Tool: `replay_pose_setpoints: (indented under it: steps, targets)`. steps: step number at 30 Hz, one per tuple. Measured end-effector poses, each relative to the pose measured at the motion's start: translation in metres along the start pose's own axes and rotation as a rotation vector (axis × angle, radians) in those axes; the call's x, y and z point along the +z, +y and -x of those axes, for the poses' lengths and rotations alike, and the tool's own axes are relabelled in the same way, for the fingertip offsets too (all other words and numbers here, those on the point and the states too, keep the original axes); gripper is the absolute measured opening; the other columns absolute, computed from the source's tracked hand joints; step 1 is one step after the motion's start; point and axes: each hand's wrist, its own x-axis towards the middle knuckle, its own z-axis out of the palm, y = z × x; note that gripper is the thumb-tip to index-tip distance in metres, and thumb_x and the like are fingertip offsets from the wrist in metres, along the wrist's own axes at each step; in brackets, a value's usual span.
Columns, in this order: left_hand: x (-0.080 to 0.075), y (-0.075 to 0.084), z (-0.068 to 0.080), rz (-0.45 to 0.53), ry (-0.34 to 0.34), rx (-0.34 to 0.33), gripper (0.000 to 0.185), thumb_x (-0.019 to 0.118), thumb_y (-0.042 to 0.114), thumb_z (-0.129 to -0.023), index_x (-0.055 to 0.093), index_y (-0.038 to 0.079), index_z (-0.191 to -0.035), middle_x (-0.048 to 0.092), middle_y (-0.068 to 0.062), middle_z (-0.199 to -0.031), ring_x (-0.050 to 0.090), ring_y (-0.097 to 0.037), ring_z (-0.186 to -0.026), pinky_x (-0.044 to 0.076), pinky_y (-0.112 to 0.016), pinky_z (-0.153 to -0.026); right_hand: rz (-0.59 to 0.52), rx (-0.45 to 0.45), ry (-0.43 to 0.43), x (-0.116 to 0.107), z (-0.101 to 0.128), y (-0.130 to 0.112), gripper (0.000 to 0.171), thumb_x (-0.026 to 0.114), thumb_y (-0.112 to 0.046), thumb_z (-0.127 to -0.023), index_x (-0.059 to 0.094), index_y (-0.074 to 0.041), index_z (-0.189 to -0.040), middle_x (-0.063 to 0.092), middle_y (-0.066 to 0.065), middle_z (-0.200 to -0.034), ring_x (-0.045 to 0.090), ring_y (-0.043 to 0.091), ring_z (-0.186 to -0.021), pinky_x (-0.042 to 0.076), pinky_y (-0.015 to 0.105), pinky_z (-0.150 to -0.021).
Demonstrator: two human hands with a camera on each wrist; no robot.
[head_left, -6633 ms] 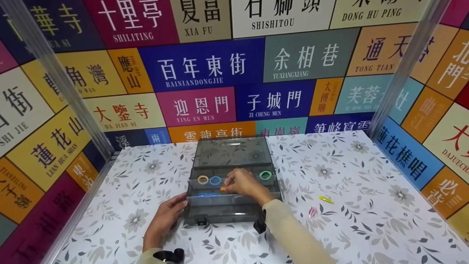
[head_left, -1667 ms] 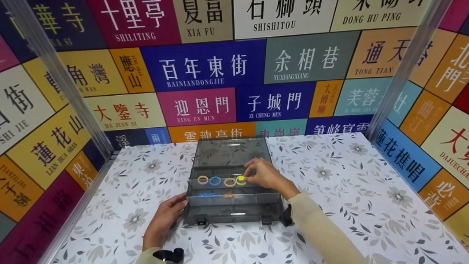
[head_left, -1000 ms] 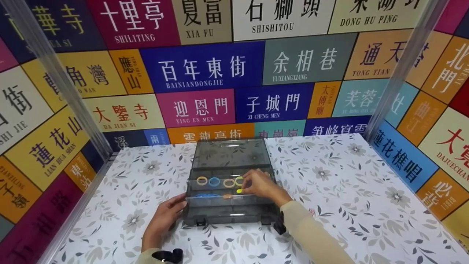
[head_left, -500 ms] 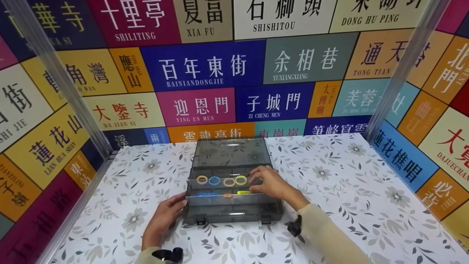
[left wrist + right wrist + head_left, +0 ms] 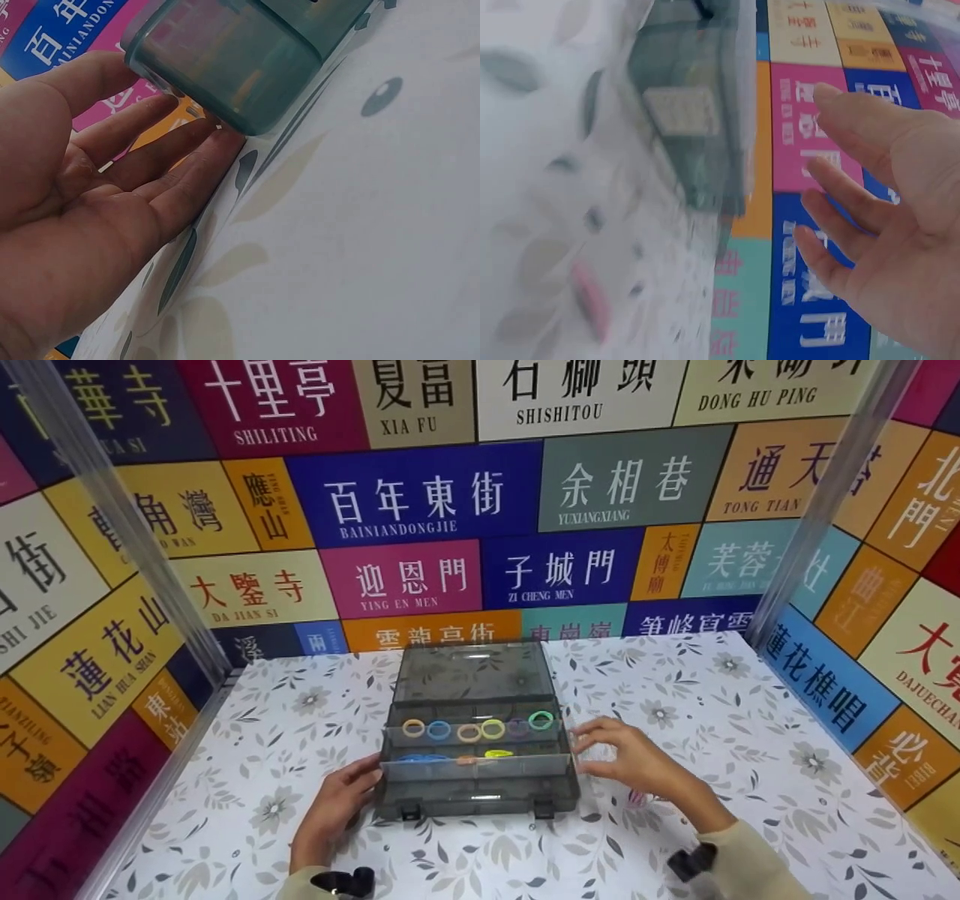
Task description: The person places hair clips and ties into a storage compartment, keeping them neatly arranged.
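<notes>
A smoky see-through compartment box [image 5: 480, 787] stands with its lid [image 5: 476, 671] raised at the back. One row holds several ring-shaped hair ties, among them a blue one [image 5: 439, 730] and a green one [image 5: 541, 721]. In the row before it lie blue clips [image 5: 424, 758], an orange clip [image 5: 466, 760] and a yellow hair clip [image 5: 498, 754]. My left hand [image 5: 341, 802] rests its relaxed fingertips against the box's left side. Just right of the box, my right hand [image 5: 634, 757] is spread and holds nothing. A pink hair clip [image 5: 637, 797] lies on the table below it.
The table [image 5: 285, 735] wears a white leaf-and-flower cover. Behind it and at both sides rise walls of coloured name panels [image 5: 412, 495]. Clear upright posts [image 5: 832, 495] stand at the corners.
The yellow hair clip, on the table at first, was carried by my right hand into the front row and let go. That hand has since moved right, out of the box. My left hand stayed put.
</notes>
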Motion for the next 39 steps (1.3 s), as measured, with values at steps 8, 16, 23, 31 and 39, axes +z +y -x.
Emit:
replay_pose_setpoints:
  steps: [8,16,23,31,39]
  targets:
    - [0.001,0.001,0.002,0.029,0.004,-0.032,0.048,0.061,0.019,-0.1,0.053,0.004,-0.145,0.048,-0.02,-0.153,0.044,-0.036,-0.142,0.039,-0.052,-0.117,-0.01,0.059,-0.067,-0.018,0.035,0.037,0.025,0.077,-0.031,-0.087,0.076,-0.013,-0.105,0.065,0.015,-0.127,0.059,0.039,-0.118,0.055,0.047,-0.094]
    - [0.0,0.0,0.0,0.025,0.006,-0.028,0.047,0.062,0.019,-0.099,0.054,0.005,-0.144,0.05,-0.018,-0.151,0.048,-0.033,-0.139,0.042,-0.05,-0.115,-0.009,0.138,-0.169,-0.021,0.051,0.073,0.028,0.08,-0.031,-0.084,0.077,-0.015,-0.108,0.064,0.014,-0.126,0.058,0.018,-0.117,0.053,0.039,-0.094]
    - [0.002,-0.002,-0.002,0.031,0.01,-0.013,0.046,0.061,0.017,-0.1,0.055,0.004,-0.143,0.051,-0.019,-0.15,0.05,-0.034,-0.138,0.046,-0.049,-0.113,0.016,0.153,-0.228,-0.023,0.049,0.083,0.019,0.081,-0.029,-0.083,0.079,-0.02,-0.099,0.061,0.013,-0.124,0.056,0.027,-0.112,0.051,0.033,-0.087]
    - [0.001,0.0,-0.002,0.015,0.006,-0.008,0.046,0.061,0.018,-0.1,0.055,0.005,-0.143,0.052,-0.019,-0.15,0.049,-0.035,-0.139,0.045,-0.049,-0.113,0.045,0.158,-0.223,-0.022,0.05,0.083,0.007,0.081,-0.029,-0.083,0.076,-0.024,-0.085,0.061,0.012,-0.125,0.057,0.032,-0.113,0.05,0.032,-0.087]
    - [0.0,-0.002,-0.002,0.008,0.007,-0.016,0.044,0.061,0.02,-0.1,0.056,0.009,-0.143,0.052,-0.014,-0.151,0.049,-0.034,-0.139,0.046,-0.048,-0.112,0.088,0.23,-0.259,-0.018,0.044,0.076,0.011,0.082,-0.025,-0.081,0.072,-0.025,-0.077,0.058,0.005,-0.13,0.051,0.036,-0.125,0.045,0.042,-0.099]
